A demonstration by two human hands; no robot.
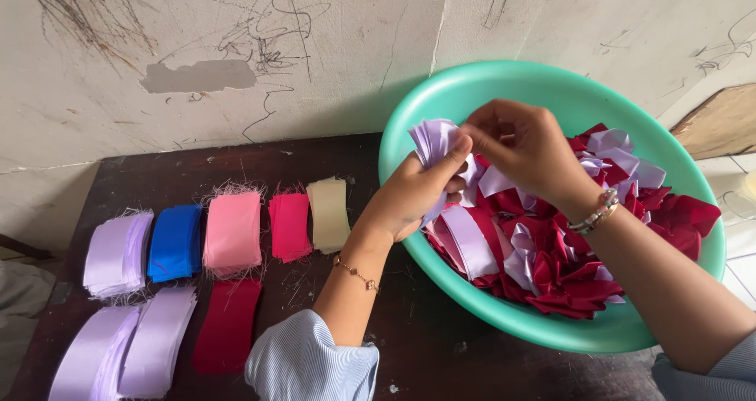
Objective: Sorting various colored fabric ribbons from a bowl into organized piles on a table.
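My left hand [413, 192] grips a small bundle of lilac ribbon pieces [435, 139] over the left side of a green plastic basin [504, 86]. My right hand [516, 145] pinches the top of the same bundle from the right, fingers closed on the ribbon. Both hands hover above the basin's contents, a heap of dark red and lilac ribbon pieces [551, 267]. A thin bracelet sits on each wrist.
On the dark table [315, 153], left of the basin, lie sorted stacks of ribbon pieces: lilac [116, 253], blue [175, 242], pink [232, 232], rose-red [290, 226], cream [329, 213], dark red [228, 322] and two more lilac stacks [126, 350]. A scribbled wall stands behind.
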